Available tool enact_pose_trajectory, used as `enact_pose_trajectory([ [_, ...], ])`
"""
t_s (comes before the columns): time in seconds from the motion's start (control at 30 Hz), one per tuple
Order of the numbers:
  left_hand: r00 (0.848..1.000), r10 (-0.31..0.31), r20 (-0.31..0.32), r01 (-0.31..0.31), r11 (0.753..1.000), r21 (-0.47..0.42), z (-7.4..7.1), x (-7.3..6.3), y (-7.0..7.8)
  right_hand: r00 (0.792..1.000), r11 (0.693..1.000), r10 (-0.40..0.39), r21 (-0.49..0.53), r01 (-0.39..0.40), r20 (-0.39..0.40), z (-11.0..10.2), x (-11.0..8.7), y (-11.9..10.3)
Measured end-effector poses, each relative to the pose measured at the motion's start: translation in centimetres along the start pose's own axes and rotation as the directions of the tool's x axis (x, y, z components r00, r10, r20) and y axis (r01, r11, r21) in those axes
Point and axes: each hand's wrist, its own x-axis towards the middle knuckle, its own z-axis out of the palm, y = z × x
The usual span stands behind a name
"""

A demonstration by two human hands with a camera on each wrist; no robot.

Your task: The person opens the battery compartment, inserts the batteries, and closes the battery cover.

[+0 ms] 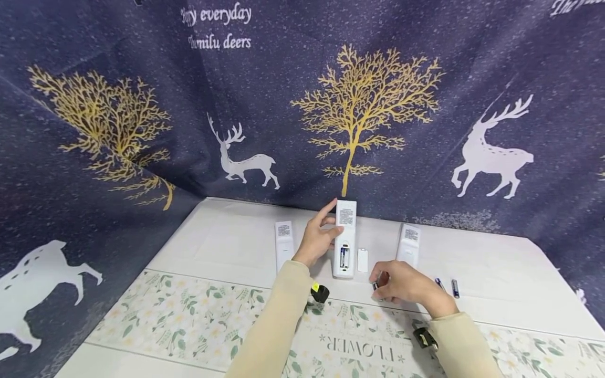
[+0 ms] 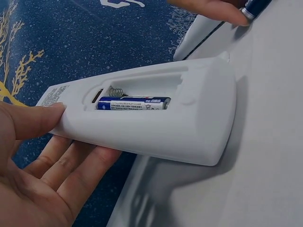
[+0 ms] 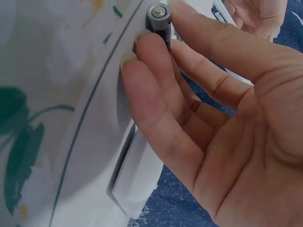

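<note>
My left hand (image 1: 317, 239) grips a white remote control (image 1: 346, 212), its back facing me and its upper end raised off the table. In the left wrist view the thumb lies on the remote's back and the fingers support it from below. The battery compartment is uncovered; one blue-and-silver battery (image 2: 135, 103) lies in it, beside a bare spring (image 2: 115, 91). My right hand (image 1: 402, 283) pinches another battery (image 3: 159, 19) between thumb and fingertips, low over the table to the right of the remote. Most of that battery's length is hidden by the fingers in the right wrist view.
A small white battery cover (image 1: 362, 260) lies right of the held remote. Other white remotes lie face down at left (image 1: 284, 244) and right (image 1: 409, 241). Two loose batteries, one (image 1: 455, 289) beside another (image 1: 440, 284), lie near my right wrist. A dark printed cloth (image 1: 293, 94) hangs behind the table.
</note>
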Motion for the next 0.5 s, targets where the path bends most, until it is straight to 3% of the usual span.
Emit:
enact_pose_trajectory([
  [0.23, 1.000, -0.012, -0.002, 0.012, 1.000, 0.006, 0.11, -0.31, 0.04, 1.000, 0.999, -0.006, 0.034, 0.006, 0.003, 0.35, 0.16, -0.02],
  [0.5, 1.000, -0.002, 0.006, 0.002, 1.000, 0.013, 0.31, -0.33, 0.22, 0.999, 0.999, -0.050, -0.007, 0.050, -0.002, 0.42, 0.23, 0.02],
])
